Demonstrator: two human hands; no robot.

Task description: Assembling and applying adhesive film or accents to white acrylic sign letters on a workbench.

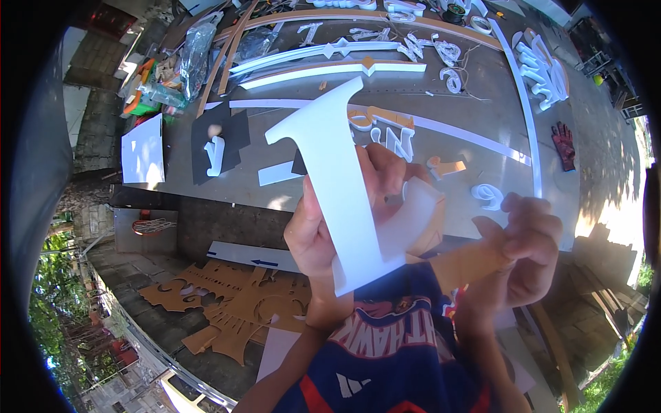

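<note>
Clearly risky: left hand (318, 230) grips white letter (341, 186) by its edge, right hand (527, 251) pinches tan film (463, 265); hard tug could snap foam or tear film.

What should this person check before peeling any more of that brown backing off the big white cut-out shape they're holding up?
1. Left hand grips the big white foam cut-out shape firmly: ok, fingers wrap its edge.
2. Right hand has the brown paper backing pinched: ok.
3. Backing is coming off in one piece: cannot tell, the shape hides part of it.
4. White shape unbent and uncracked: ok on the visible face.
5. Grey worktable has free room to set it down: not ok nearby, white letters crowd it.
</note>
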